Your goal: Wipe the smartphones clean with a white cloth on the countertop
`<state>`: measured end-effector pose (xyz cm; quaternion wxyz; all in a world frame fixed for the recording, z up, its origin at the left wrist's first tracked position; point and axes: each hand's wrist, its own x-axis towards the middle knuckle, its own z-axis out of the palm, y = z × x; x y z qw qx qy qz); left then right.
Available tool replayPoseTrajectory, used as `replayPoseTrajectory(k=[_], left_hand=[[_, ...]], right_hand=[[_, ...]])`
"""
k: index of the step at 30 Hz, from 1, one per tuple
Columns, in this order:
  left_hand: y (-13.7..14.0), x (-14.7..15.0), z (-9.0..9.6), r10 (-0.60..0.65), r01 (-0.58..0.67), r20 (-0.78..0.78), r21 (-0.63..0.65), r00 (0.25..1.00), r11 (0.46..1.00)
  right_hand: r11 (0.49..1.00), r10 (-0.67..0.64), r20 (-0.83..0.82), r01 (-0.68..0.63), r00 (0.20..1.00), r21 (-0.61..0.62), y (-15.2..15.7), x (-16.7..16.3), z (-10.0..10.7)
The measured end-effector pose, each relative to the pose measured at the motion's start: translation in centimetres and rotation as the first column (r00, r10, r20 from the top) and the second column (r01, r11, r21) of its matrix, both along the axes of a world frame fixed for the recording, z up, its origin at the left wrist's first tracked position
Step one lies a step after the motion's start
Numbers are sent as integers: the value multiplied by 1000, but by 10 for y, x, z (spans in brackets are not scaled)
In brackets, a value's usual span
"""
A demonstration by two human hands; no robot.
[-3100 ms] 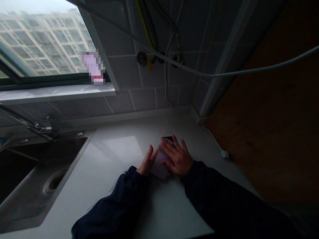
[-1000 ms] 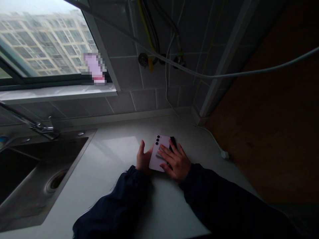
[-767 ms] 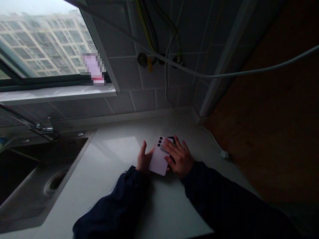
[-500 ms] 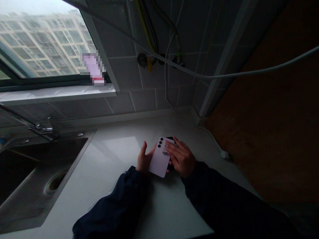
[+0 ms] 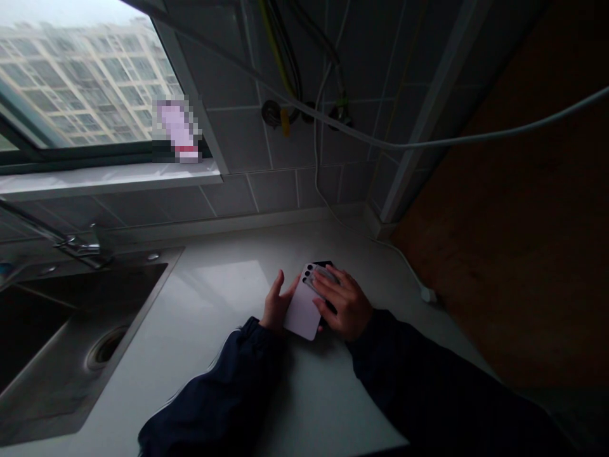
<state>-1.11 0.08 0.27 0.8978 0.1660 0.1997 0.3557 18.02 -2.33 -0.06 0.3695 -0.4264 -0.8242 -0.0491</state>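
Note:
A pale pink smartphone [image 5: 302, 312] lies back side up in my left hand [image 5: 275, 307], three camera lenses at its upper left. My left thumb stands up clear of the phone, and its fingers pass beneath. My right hand [image 5: 349, 308] bends over the phone's upper right, its fingers together and pressing a small pale, thin cloth [image 5: 311, 278] against the back by the lenses. Most of that cloth is hidden under the fingers. Behind the phone's right side a dark flat thing [image 5: 324, 263] peeks out; its kind I cannot make out.
A white countertop [image 5: 214, 355] lies beneath my hands. To the left is a steel sink [image 5: 137, 330] with a faucet [image 5: 85, 247]. A white cable with a plug [image 5: 428, 294] rests at the right, near a brown wooden panel [image 5: 514, 254]. Another cable [image 5: 399, 147] hangs across above.
My right hand has shifted the cloth slightly up and left across the phone's back, right up to the lenses. My left hand and the phone have barely moved.

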Motion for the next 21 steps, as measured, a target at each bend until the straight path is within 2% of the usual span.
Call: replayPoseTrajectory(k=[4,10,15,19,21], left_hand=[[-1,1,-3,9,-8,-52,20,999,1000],[-6,4,-4,26,-14,-166,77,986,997],[-5,6,-5,39,-26,-178,80,983,996],[-1,6,-8,112,-103,-121,80,986,991],[1,5,-8,109,-101,-123,64,986,993]], right_hand=[[986,-62,129,81,990,-144,-3,-1,-1],[976,-79,207,118,975,-182,-2,0,-1],[972,1,254,58,967,-228,-3,-1,-2],[962,119,263,-45,957,-270,-7,-3,-4],[951,187,269,-105,945,-292,-9,-5,-6]])
